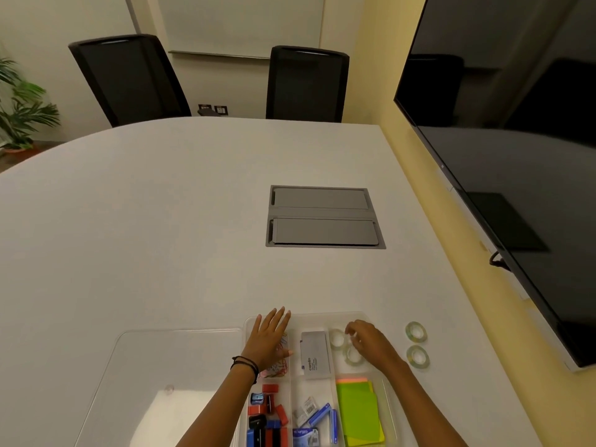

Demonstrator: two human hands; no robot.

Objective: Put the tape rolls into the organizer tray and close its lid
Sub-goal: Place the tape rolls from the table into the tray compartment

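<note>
Two tape rolls (pixel 337 339) are seen in the 1 o'clock compartment of the clear organizer tray (pixel 316 317). Two loose tape rolls (pixel 416 332) are left on the white table (pixel 161 221) at the tray's 2 o'clock, just beside it. The right hand (pixel 367 343) is held over the stored pair with fingers curled; whether a roll is gripped cannot be told. The left hand (pixel 269 338) is laid flat, fingers straight, on the 11 o'clock compartment. The clear lid (pixel 154 356) is laid at the tray's 9 o'clock.
</note>
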